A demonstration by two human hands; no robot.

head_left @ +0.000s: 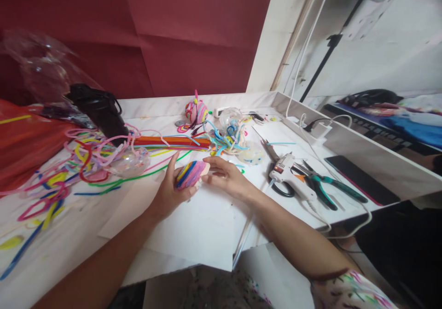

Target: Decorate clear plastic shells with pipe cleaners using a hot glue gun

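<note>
Above a white paper sheet I hold a small rounded piece wrapped in coloured pipe cleaners, with blue, yellow, pink and purple bands. My left hand grips it from the left, thumb along the lower edge and a finger raised behind. My right hand has its fingertips closed on the pale right end of the same piece. Behind my hands lie a bundle of straight red and orange pipe cleaners and a tangle of blue and white ones.
A white glue gun, scissors and green-handled pliers lie to the right, beside a dark phone. Loose pipe cleaners and a black tool are on the left. A striped pink ball figure stands behind.
</note>
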